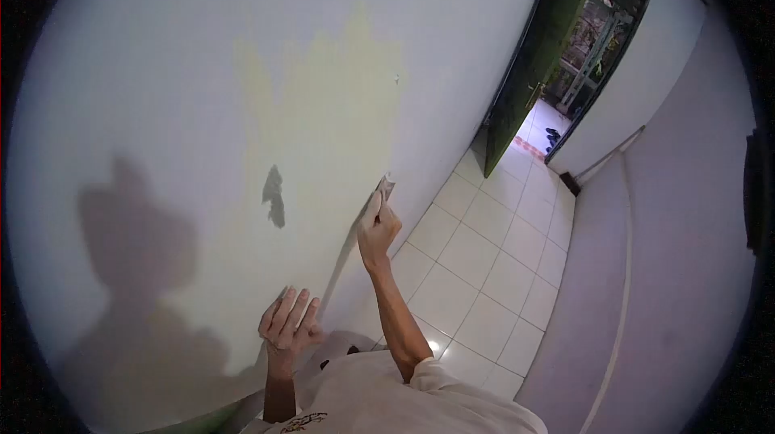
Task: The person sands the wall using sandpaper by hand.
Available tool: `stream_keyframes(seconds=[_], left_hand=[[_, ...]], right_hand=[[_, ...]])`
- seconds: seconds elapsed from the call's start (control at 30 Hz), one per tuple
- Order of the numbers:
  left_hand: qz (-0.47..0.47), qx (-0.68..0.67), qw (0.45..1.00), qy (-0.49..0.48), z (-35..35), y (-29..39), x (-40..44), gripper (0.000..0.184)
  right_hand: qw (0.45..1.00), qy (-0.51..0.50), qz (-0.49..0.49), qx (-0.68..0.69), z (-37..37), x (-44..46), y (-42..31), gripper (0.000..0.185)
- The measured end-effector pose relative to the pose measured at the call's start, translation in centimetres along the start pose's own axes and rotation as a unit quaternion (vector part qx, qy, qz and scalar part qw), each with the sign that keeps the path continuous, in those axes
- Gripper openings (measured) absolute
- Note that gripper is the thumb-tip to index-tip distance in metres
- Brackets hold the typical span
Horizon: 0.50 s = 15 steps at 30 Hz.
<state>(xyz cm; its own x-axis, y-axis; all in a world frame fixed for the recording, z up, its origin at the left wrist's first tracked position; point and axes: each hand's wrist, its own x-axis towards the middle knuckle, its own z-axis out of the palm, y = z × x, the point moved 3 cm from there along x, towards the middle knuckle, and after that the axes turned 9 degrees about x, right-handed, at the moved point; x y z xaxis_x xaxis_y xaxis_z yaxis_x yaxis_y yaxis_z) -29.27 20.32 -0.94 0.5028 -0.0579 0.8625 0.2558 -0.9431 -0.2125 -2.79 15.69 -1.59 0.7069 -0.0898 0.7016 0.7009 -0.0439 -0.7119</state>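
Observation:
My right hand (379, 228) is closed around a small scraper (387, 184), its blade at the wall (452, 54) near the right border of a yellowish patch (331, 111). My fingers hide most of the handle. Lower down, my left hand (289, 322) has its fingers spread and holds nothing; it is close to the wall, though I cannot tell whether it touches. Between and above the hands, a grey bare spot (274, 197) shows in the yellowish area. A small chipped mark (396, 79) lies higher up.
White floor tiles (468, 252) run along the wall's foot. A dark green door (537, 71) stands ajar at the far end, with dark footwear (553, 139) beyond it. A broom (571, 183) leans in the corner. A cable or trim strip (628, 256) runs down the right wall.

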Motion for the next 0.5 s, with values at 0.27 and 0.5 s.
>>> stream_keyframes(seconds=[0.27, 0.5], left_hand=[[-0.011, 0.04, 0.999, -0.006, 0.0, 0.0, -0.4, 0.041], [-0.018, 0.082, 0.996, -0.004, -0.7, 0.6, 0.3, 0.042]], right_hand=[[0.988, 0.01, -0.134, 0.081, 0.8, 4.8, -2.3, 0.032], [0.989, -0.045, -0.132, 0.051, -0.3, 11.7, -7.2, 0.038]])
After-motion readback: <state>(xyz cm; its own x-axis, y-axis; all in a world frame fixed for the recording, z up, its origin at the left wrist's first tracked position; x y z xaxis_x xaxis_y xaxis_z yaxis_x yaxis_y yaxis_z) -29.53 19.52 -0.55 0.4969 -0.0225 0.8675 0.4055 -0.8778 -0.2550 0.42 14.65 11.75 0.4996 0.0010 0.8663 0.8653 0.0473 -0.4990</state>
